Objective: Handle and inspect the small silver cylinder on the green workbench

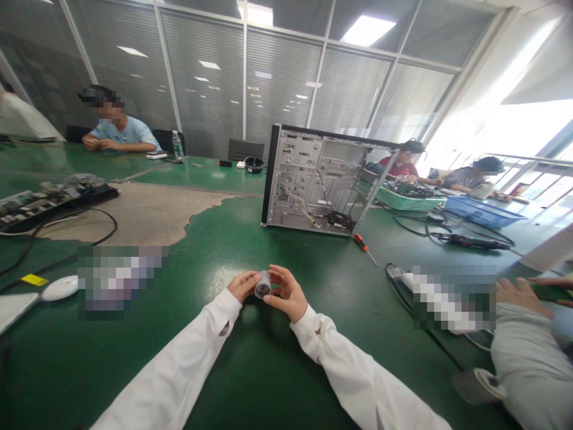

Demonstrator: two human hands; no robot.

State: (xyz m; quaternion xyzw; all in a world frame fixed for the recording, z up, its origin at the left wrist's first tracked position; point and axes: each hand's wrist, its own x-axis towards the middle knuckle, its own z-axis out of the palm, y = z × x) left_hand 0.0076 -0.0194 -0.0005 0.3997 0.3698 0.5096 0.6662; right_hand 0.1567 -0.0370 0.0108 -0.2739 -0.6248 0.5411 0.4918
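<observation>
Between my hands, above the green table (pixel 197 352), is a small grey cylindrical object (pixel 263 284) with its darker end facing me; what is inside it is too small to tell. My left hand (pixel 243 285) grips it from the left side. On the right, my right hand (pixel 287 293) curves around it, thumb at its lower edge and fingers behind its top. Beyond them stands an open computer case (pixel 313 179) with cables at its bottom. A screwdriver (pixel 362 242) with an orange and black handle lies by the case's lower right corner.
A white mouse (pixel 60 288) and a power strip with electronics lie left. Green (pixel 412 200) and blue (pixel 483 210) baskets, cables and a roll (pixel 478 385) are right. A person's arm (pixel 528 358) rests at the right edge; other people sit around the table.
</observation>
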